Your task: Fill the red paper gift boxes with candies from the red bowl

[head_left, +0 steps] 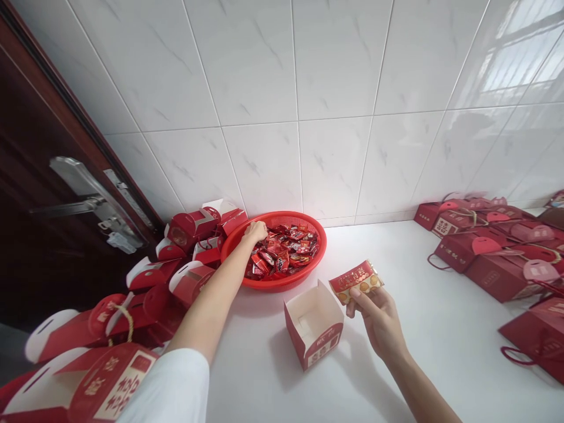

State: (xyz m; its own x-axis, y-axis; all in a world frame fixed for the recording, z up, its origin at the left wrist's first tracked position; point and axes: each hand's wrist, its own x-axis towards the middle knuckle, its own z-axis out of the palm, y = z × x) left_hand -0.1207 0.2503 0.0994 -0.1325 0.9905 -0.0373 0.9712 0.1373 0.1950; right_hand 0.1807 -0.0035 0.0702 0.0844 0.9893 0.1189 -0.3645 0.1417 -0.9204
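A red plastic basket (pixel 325 249) holds many small red wrapped packets (pixel 282 252). Over its left part, my left hand (pixel 256 231) is closed with the fingertips pointing down; whatever it may hold is hidden. My right hand (pixel 374 314) pinches a red and cream snack packet (pixel 358 283) just right of an open red box (pixel 314 323). That box stands upright on the white table (pixel 247 364), in front of the basket, with its pale inside showing.
Open red gift boxes (pixel 154 273) crowd the left side beside my left arm. Closed red boxes with handles (pixel 493 270) stand at the right. A tiled wall (pixel 259 170) rises behind; a dark door (pixel 30 176) is at the left.
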